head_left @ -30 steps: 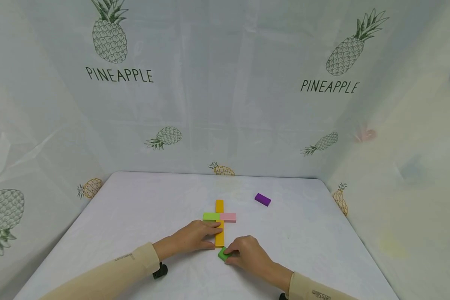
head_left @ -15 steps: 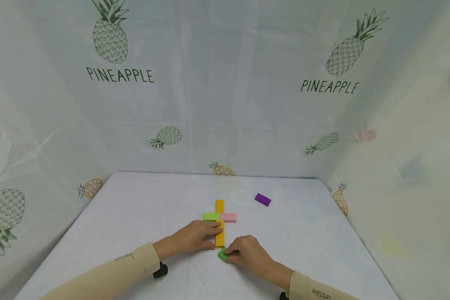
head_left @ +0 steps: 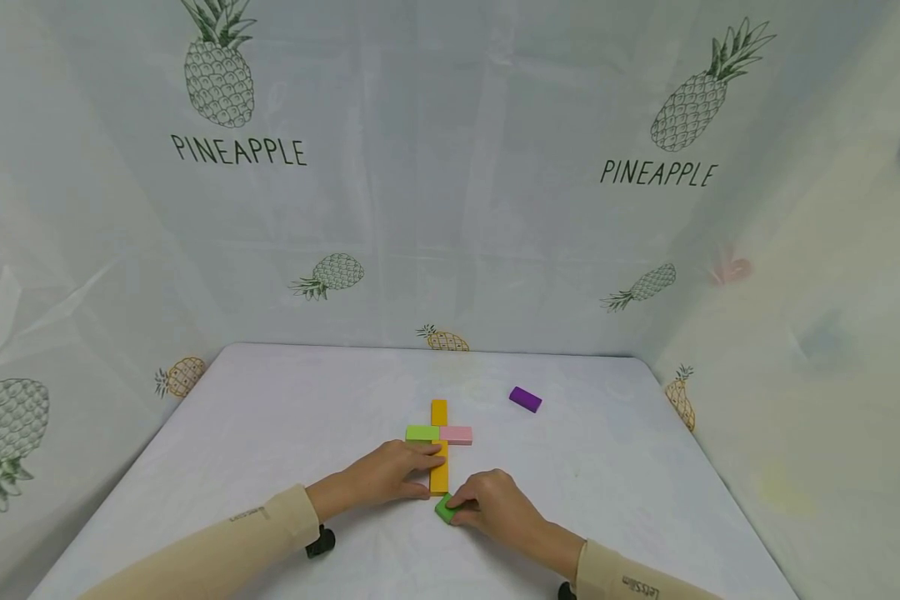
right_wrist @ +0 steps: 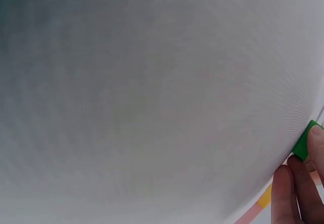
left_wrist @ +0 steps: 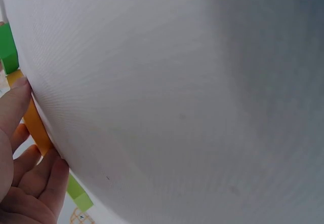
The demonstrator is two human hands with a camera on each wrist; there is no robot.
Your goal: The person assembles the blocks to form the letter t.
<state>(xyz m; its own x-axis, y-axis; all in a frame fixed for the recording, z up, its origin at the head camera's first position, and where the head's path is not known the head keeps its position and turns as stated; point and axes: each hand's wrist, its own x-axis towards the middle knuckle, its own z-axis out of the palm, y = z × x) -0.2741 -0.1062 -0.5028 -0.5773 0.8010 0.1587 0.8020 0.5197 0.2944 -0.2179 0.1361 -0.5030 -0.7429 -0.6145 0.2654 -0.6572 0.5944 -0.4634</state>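
Observation:
A yellow toy block lies lengthwise on the table. My left hand holds it, fingers reaching across its top and thumb at its left side near the close end. In the left wrist view the thumb and fingertips lie along the yellow block. My right hand pinches a small green block between thumb and fingers, turned at an angle right at the yellow block's near end. Beyond the left fingers, a lime green block and a pink block meet end to end, crossing the yellow line.
Another yellow block extends from the far side of the crosspiece. A purple rounded block lies apart at the back right of the white table. A pineapple-print cloth hangs behind and at both sides.
The right hand and the green block have shifted very slightly to the left. My left hand and the other blocks stay in place.

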